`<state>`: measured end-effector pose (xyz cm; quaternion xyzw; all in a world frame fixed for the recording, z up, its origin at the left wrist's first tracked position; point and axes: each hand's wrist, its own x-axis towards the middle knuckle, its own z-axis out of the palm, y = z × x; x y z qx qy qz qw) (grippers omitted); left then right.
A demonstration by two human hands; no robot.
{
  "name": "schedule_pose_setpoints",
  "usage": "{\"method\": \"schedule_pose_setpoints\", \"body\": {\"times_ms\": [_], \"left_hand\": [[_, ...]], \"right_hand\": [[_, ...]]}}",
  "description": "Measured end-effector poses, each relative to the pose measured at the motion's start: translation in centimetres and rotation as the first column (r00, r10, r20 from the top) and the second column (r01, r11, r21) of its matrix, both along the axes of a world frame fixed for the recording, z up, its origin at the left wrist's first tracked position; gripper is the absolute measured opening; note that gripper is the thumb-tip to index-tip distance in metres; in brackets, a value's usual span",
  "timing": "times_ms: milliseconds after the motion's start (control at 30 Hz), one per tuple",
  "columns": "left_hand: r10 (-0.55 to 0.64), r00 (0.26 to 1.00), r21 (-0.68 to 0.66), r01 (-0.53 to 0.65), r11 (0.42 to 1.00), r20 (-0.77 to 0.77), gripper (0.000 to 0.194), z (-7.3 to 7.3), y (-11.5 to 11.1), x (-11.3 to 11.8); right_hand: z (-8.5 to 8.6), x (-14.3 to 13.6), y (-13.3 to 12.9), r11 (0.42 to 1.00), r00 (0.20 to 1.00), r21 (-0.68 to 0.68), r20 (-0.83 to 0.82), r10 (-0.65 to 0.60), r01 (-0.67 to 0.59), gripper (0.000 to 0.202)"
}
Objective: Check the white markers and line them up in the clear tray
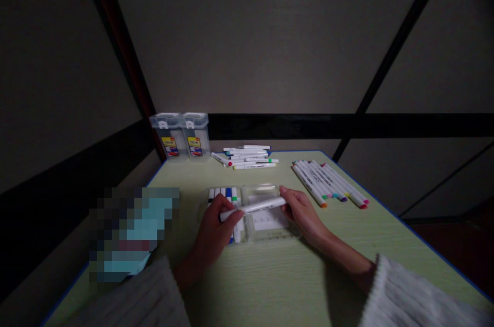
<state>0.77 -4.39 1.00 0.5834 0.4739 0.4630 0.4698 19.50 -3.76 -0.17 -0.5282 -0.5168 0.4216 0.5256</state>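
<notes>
A white marker (263, 205) is held nearly level between my two hands, above an open clear plastic case (250, 236). My left hand (216, 224) pinches its dark-tipped end between thumb and fingers. At the other end, my right hand (303, 213) grips the marker with thumb and fingers. Several white markers with black, blue and green ends (236, 229) lie side by side in the left half of the case, partly hidden by my left hand. The right half of the case holds a white sheet (268, 219).
Two clear lidded containers (196, 136) stand at the back left. Loose markers (250, 158) are heaped at the back middle. A row of markers with coloured ends (328, 183) lies at the right. A blurred light-blue object (142, 229) is at the left edge of the table (270, 286).
</notes>
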Motion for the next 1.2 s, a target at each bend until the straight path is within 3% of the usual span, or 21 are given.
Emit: {"method": "schedule_pose_setpoints", "body": {"times_ms": [233, 567, 900, 1200], "left_hand": [[0.035, 0.999, -0.011, -0.035, 0.999, 0.028, 0.024, 0.24, 0.01, 0.01], [0.140, 0.990, -0.013, -0.140, 0.990, 0.015, 0.033, 0.79, 0.33, -0.21], [0.106, 0.994, 0.019, -0.105, 0.994, -0.012, 0.031, 0.38, 0.44, -0.23], [0.099, 0.995, 0.001, -0.099, 0.995, 0.003, 0.030, 0.23, 0.57, -0.29]], "right_hand": [[0.25, -0.04, -0.15, 0.991, 0.996, 0.098, 0.019, 0.086, -0.087, 0.039], [-0.02, -0.03, -0.30, 0.983, 0.962, 0.115, -0.218, 0.164, -0.142, 0.018], [0.19, -0.14, -0.39, 0.978, 0.932, 0.134, -0.306, 0.193, -0.158, 0.016], [0.32, -0.13, -0.29, 0.981, 0.955, 0.112, -0.236, 0.182, -0.159, 0.020]]}}
